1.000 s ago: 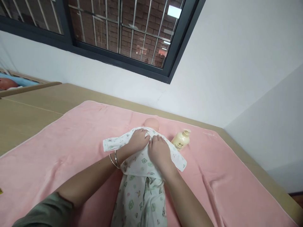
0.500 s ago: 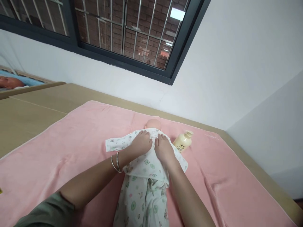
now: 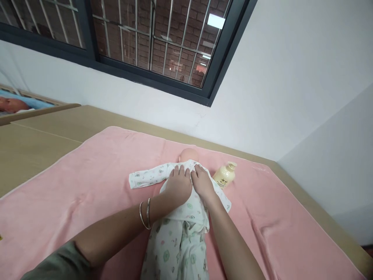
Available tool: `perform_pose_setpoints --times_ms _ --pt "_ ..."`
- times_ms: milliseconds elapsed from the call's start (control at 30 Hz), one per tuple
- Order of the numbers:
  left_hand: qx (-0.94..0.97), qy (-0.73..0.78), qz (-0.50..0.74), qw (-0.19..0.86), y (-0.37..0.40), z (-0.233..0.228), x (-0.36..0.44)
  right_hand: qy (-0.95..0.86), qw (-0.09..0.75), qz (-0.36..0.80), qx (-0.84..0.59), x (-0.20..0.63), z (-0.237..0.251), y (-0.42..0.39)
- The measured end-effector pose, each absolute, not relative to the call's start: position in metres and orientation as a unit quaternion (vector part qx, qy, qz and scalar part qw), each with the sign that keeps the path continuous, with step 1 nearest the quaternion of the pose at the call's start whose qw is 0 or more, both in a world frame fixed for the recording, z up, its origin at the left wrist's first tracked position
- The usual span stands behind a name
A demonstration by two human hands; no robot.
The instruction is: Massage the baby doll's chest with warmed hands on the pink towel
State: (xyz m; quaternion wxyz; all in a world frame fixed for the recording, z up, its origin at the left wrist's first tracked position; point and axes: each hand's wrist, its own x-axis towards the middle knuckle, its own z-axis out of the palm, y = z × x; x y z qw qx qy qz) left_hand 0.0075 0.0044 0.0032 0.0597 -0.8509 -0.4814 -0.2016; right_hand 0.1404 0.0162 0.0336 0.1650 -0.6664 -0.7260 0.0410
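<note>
Head view — patterned shirt (image 3: 190,212) lies directly beneath both hands (image 3: 180,189) (image 3: 203,184) (backs upward — can't tell whether they grip).

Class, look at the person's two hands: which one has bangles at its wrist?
The left hand: two bangles circle its wrist; the right hand has a bare wrist.

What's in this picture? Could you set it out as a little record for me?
Left hand: on the white printed top; two bracelets
Right hand: on the top, beside the left hand
Trousers: printed, below the top
Rounded head: beyond the top
Bottle: pale yellow, right of both hands
Blanket: pink, underneath
Window: dark-framed, barred
</note>
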Motion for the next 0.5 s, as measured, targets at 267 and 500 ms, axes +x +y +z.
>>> perform_pose_setpoints --times_ms 267,500 --pt "-0.861 -0.461 -0.208 -0.041 0.041 0.019 -0.019 -0.704 0.093 0.005 -0.704 0.107 0.042 -0.011" --pt "-0.833 -0.507 -0.219 -0.028 0.038 0.012 -0.013 -0.726 0.092 0.02 -0.681 0.106 0.042 -0.014"
